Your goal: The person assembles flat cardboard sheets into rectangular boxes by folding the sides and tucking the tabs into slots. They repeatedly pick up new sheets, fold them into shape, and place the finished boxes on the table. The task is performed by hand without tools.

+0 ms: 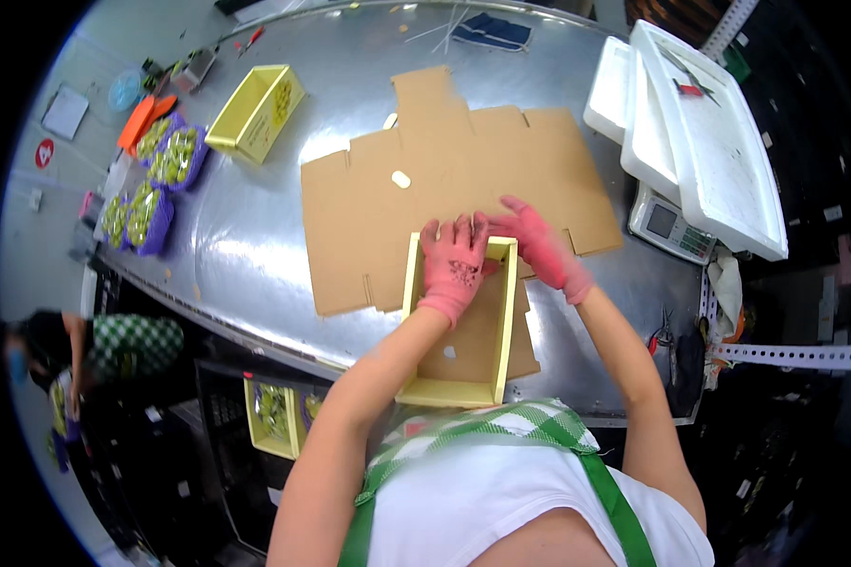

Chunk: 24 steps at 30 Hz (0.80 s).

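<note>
A shallow yellow cardboard box (pixel 504 350) with a brown inside stands open at the near edge of the metal table (pixel 255 246). My left hand (pixel 452 269), in a pink glove, presses down on the box's far wall, fingers spread over the rim. My right hand (pixel 539 244), also in a pink glove, rests on the far right corner of the same box, its fingers over the rim. Beneath and beyond the box lies a large flat unfolded brown cardboard sheet (pixel 444 161).
Another yellow box (pixel 255 111) stands at the far left, beside purple trays of green grapes (pixel 151 189). White foam lids (pixel 700 132) and a small scale (pixel 671 227) sit at the right. Scissors (pixel 662 333) lie near the right edge. Another person (pixel 76 354) works at the lower left.
</note>
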Tool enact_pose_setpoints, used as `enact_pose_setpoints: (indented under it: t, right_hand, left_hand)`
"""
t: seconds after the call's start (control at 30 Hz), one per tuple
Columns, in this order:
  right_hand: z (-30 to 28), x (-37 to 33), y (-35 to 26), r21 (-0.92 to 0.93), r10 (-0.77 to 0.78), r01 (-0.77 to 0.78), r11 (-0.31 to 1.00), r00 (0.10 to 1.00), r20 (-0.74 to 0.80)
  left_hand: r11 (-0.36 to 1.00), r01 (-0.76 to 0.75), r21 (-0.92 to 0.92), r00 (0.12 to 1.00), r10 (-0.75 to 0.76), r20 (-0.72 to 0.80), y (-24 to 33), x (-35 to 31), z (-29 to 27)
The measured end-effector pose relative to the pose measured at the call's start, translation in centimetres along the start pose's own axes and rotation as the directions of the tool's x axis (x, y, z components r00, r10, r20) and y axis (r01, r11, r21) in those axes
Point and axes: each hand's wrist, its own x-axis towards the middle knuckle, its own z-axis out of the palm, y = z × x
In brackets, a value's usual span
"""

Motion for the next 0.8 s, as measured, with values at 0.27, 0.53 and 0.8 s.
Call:
enact_pose_setpoints:
  t: [0.27, 0.53, 0.8]
  right_hand:
    - [2.1, -0.5, 4.1, 0.115, 0.135, -0.115, 0.987, 0.973, -0.187]
    - [2.4, -0.6, 5.4, 0.121, 0.053, -0.017, 0.992, 0.954, -0.295]
    - [3.1, -0.6, 4.3, 0.112, 0.053, -0.02, 0.993, 0.953, -0.298]
  left_hand:
    - [1.0, -0.011, -0.014, 0.964, 0.007, -0.265, 0.1, -0.2, 3.2]
    - [0.998, -0.014, 0.056, 0.829, 0.043, -0.558, 0.3, 0.3, 6.1]
    - [0.984, 0.021, -0.174, 0.981, -0.054, -0.187, 1.1, -0.2, 0.4]
